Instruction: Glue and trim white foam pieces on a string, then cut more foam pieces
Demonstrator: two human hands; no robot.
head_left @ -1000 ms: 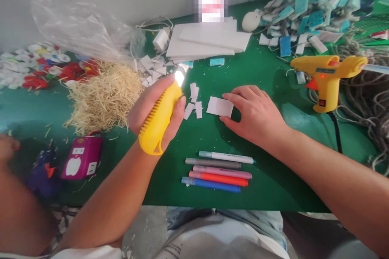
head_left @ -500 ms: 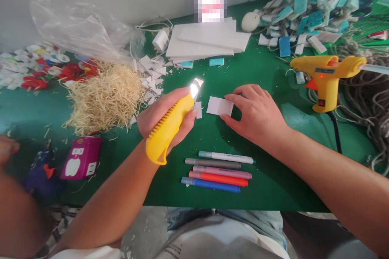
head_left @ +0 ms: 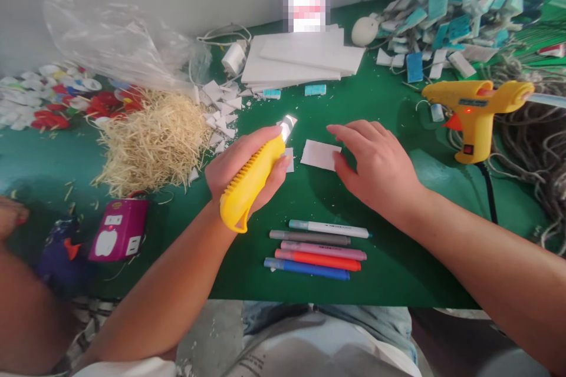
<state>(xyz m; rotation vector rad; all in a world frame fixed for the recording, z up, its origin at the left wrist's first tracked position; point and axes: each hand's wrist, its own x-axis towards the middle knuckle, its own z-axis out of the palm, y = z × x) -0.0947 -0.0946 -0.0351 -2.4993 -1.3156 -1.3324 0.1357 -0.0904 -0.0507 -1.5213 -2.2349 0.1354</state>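
My left hand (head_left: 241, 162) is wrapped round a yellow utility knife (head_left: 252, 185), its bright blade pointing up and away to the right. Partly behind that hand lies a small white piece (head_left: 289, 160). A larger white rectangle (head_left: 319, 154), like foam board or card, rests flat on the green table just right of it. My right hand (head_left: 369, 162) hovers at the rectangle's right edge with thumb and fingers apart, holding nothing; whether the thumb still touches the edge I cannot tell.
Several markers (head_left: 318, 250) lie near the front edge. A yellow hot glue gun (head_left: 477, 118) stands at right by tangled cord. White boards (head_left: 300, 59) are stacked at the back. Wood shavings (head_left: 152, 144) and a purple box (head_left: 119, 230) sit left, beside another person's arm (head_left: 26, 300).
My right hand has opened and let go of the white rectangle, its fingers lifting off the right edge. My left hand has shifted slightly right with the knife.
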